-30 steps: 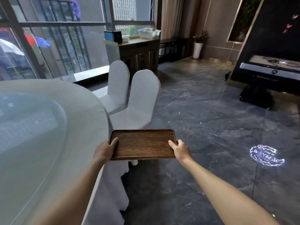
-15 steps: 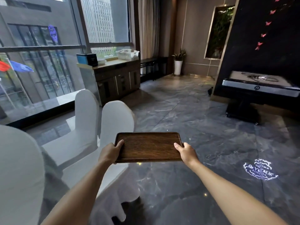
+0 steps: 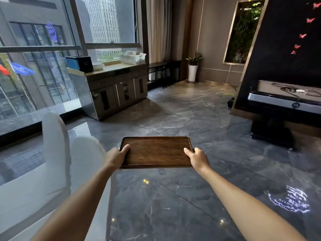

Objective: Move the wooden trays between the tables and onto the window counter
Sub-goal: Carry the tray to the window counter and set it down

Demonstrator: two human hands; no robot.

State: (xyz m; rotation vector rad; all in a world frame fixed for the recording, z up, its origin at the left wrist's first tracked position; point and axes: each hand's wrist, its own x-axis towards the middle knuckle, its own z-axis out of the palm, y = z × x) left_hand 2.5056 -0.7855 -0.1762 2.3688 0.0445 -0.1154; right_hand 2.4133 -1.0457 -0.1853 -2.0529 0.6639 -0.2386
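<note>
Both hands carry the wooden tray (image 3: 156, 151) out front over the dark floor (image 3: 199, 197): left hand (image 3: 116, 158) closed on its left short edge, right hand (image 3: 197, 158) on the right one, thumbs on top. Tray level, empty, long axis left-right across the body, long side facing ahead. Since a second ago the round table has left view; white-covered chairs (image 3: 57, 153) now pass low left, and the window counter (image 3: 112, 68) looms larger ahead-left. Judged: mid-carry toward it, placement not yet done.
</note>
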